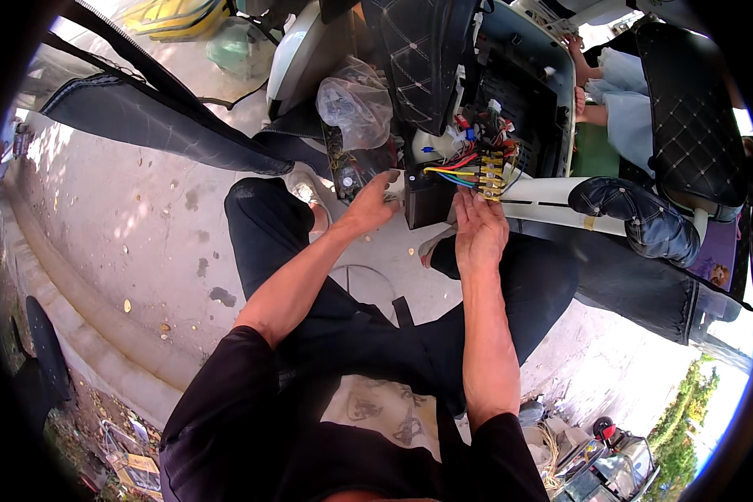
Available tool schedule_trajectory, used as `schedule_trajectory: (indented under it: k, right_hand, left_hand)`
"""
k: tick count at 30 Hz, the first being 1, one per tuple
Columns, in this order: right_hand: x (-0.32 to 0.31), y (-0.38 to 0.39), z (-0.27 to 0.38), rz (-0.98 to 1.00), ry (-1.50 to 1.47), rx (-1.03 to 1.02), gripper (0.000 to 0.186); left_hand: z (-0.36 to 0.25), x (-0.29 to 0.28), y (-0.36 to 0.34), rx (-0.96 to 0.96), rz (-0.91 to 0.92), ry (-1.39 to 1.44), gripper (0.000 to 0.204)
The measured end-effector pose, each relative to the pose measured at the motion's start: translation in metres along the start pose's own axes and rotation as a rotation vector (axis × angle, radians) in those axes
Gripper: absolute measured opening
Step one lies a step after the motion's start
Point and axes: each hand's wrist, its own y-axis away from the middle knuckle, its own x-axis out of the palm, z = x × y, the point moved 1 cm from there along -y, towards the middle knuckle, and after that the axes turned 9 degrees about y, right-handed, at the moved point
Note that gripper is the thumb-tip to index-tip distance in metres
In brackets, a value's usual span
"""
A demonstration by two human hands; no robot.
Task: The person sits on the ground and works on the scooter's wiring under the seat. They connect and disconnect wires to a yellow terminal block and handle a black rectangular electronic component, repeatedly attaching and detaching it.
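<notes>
- Dark shirt point(309, 439) with a pale printed front comes nearest the camera; both bare forearms point(489, 335) reach forward from it.
- Between the two hands stands a black box point(427, 205), right of the left grip and left of the right one.
- Left grip point(372, 207): fingers bent beside the box's left side; whether it grasps the box, I cannot tell.
- Right grip point(481, 227): fingers nearly straight and together, tips just below a yellow terminal block point(491, 174); I cannot tell whether it holds anything.
- Coloured wires point(453, 174) run above the box to the block.
- Beyond the left grip, a clear plastic bag point(356, 105) lies beside a quilted black seat point(414, 58).
</notes>
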Motion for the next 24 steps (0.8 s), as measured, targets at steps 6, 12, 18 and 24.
schedule_trajectory:
  k: [6, 12, 18, 24]
  right_hand:
    - [0.004, 0.001, 0.002, -0.036, 0.03, 0.028, 0.033]
    - [0.003, -0.003, 0.0, -0.006, 0.016, 0.027, 0.027]
    - [-0.004, -0.002, 0.0, -0.013, 0.009, 0.032, 0.028]
    - [-0.005, 0.0, -0.001, 0.009, 0.038, 0.025, 0.028]
  left_hand:
    - [-0.01, -0.077, -0.035, 0.098, -0.008, -0.505, 0.063]
    - [0.019, -0.126, -0.093, 0.048, -0.011, -0.835, 0.069]
    - [0.019, -0.102, -0.105, -0.049, -0.057, -0.955, 0.06]
    - [0.01, -0.099, -0.099, 0.001, -0.107, -0.931, 0.046]
